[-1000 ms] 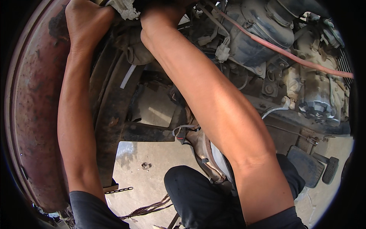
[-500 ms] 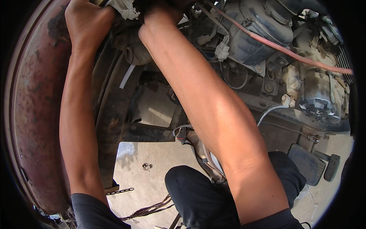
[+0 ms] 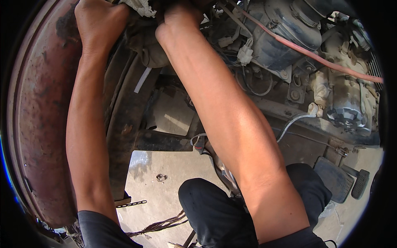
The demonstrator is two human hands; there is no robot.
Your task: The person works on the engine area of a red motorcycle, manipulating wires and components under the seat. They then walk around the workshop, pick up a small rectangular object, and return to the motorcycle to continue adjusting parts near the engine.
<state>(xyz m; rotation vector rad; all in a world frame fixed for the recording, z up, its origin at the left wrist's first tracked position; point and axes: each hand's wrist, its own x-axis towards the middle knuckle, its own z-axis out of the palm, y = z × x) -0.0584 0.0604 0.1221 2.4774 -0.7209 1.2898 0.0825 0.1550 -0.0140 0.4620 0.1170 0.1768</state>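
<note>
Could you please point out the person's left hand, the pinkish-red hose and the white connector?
Left hand (image 3: 98, 20): head view, on the back of the hand.
Pinkish-red hose (image 3: 288, 43): head view, partway along its length.
White connector (image 3: 245, 56): head view, on its body.

no legible lettering, no readable numbers, no labels or signs that can be made out

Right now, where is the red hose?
In the head view, the red hose slants across the upper right, right of the right hand, passing in front of the grey cylindrical housing.
</note>
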